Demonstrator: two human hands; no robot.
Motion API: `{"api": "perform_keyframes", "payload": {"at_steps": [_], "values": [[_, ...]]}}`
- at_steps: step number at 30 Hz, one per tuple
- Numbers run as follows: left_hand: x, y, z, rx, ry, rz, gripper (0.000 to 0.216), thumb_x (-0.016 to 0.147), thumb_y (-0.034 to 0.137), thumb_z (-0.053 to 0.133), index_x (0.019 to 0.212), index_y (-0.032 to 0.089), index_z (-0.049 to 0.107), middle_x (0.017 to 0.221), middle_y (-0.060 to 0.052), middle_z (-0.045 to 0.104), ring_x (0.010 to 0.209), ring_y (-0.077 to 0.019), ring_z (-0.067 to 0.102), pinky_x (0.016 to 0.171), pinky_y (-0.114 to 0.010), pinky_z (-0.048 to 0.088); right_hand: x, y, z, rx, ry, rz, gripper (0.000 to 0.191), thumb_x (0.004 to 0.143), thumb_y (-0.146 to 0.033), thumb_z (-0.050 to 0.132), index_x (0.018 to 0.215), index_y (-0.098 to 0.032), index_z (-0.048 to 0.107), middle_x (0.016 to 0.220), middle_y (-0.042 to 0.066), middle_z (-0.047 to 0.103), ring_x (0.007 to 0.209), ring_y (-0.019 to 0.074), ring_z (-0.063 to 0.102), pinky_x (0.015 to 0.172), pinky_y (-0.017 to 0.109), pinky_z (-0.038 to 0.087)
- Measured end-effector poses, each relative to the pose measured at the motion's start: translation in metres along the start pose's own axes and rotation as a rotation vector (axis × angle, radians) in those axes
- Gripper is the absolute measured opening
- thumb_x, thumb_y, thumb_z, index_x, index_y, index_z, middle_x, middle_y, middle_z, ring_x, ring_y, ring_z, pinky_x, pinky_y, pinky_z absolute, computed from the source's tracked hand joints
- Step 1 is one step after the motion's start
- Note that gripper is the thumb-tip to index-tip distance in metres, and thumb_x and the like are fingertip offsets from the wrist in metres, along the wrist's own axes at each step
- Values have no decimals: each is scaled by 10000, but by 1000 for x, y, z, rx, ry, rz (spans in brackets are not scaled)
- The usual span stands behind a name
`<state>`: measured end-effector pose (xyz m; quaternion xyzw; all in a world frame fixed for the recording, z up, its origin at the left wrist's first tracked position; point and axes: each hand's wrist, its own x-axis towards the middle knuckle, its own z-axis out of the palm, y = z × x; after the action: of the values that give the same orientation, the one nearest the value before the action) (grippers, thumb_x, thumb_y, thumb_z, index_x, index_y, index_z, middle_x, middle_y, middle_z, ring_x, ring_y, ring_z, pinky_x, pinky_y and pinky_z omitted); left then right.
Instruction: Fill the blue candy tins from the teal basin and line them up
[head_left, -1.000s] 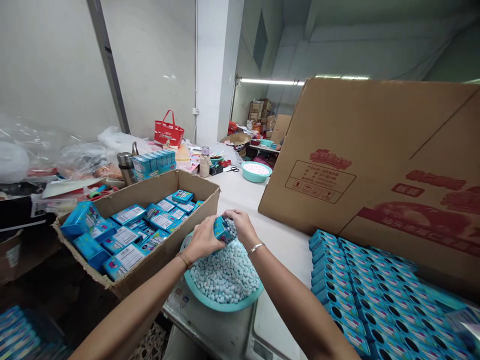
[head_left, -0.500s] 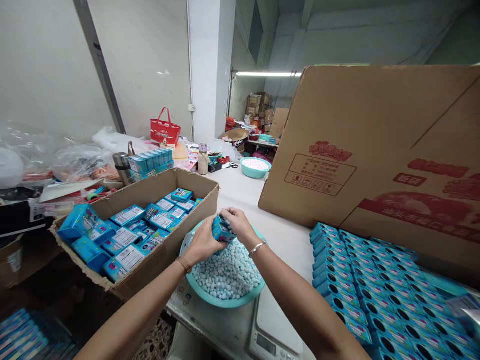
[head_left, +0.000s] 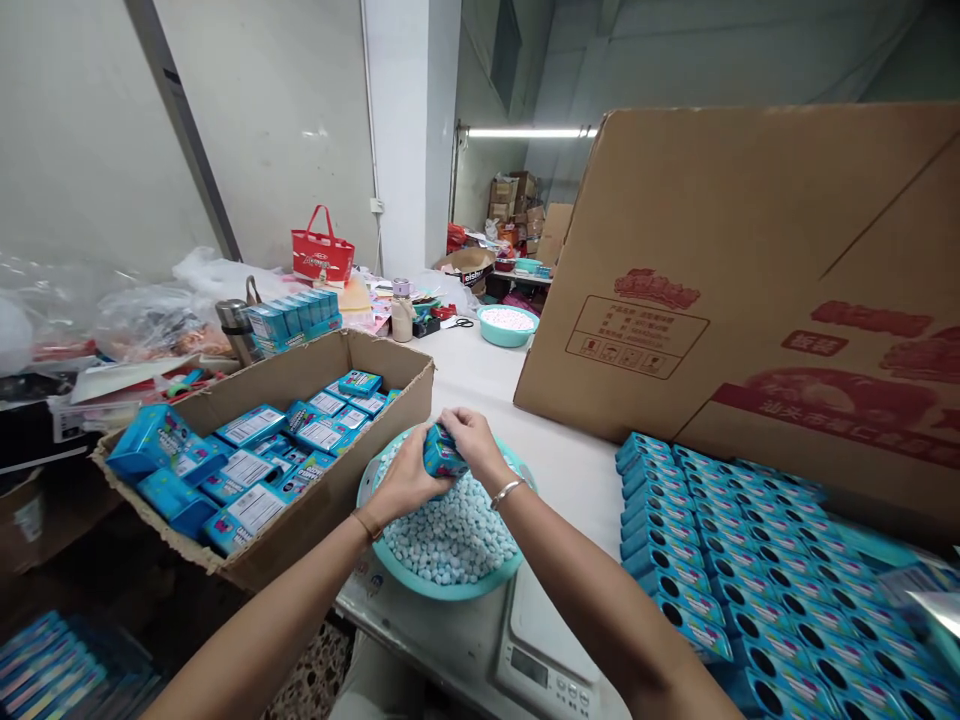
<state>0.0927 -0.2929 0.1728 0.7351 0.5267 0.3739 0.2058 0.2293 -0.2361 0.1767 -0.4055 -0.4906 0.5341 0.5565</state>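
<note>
Over a turquoise basin (head_left: 450, 590), both my hands are closed on one small blue candy box (head_left: 442, 453). My left hand (head_left: 409, 478) wraps the box from the left and below. At its upper right, the fingers of my right hand (head_left: 472, 440) pinch the top end; the flap itself is hidden by them. Pale blue and white candies (head_left: 454, 530) fill the basin beneath. Left of the basin, a cut-down cardboard carton (head_left: 322, 500) contains many similar blue boxes (head_left: 251, 425), lying loosely.
A white digital scale (head_left: 547, 640) lies at the table's front edge. Rows of blue boxes with dark oval windows (head_left: 757, 590) stand at right, before a tall cardboard box (head_left: 675, 250). Farther back are another basin (head_left: 506, 330), a bottle (head_left: 402, 312) and scissors (head_left: 459, 322).
The whole view has shifted slightly. Both hands stay on the box above the basin, with only a small change in the fingers.
</note>
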Motion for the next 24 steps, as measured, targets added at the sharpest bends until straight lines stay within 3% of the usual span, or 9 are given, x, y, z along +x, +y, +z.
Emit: {"api": "perform_keyframes", "payload": {"at_steps": [7,12,16,21,24], "values": [[-1,-1,-1,-24,-11,24,687,621,212,737,1243,196,446,1176,-55,596,1071,-240,591,935,-354,472,-1,5,-5,-30,27,-2,360,673,-541,665,625,-186,626,619,0,633,648,150,544,633,271,400],[-7,-3,-7,-44,1,82,705,663,249,743,1285,195,415,1207,-83,579,1111,-264,574,964,-403,461,1,3,-15,50,90,101,376,714,-573,605,713,-198,609,814,47,714,786,188,635,719,303,427],[-9,-4,-7,-56,9,205,712,677,204,728,1313,205,407,1287,-103,535,1191,-277,529,1022,-423,421,1,6,-10,13,38,42,360,734,-556,577,663,-203,576,702,24,680,707,181,597,686,302,426],[-9,-1,-5,-270,16,73,701,686,268,765,1286,212,408,1189,-66,586,1064,-234,603,928,-368,482,1,2,-3,78,71,62,311,757,-506,541,649,-215,521,655,1,645,664,156,572,655,277,420],[-10,1,-2,-404,-24,62,689,684,270,772,1277,216,426,1190,-63,595,1056,-228,610,905,-349,493,1,-2,2,115,-12,110,308,759,-509,539,662,-220,499,630,-7,633,631,158,567,647,285,430]]}}
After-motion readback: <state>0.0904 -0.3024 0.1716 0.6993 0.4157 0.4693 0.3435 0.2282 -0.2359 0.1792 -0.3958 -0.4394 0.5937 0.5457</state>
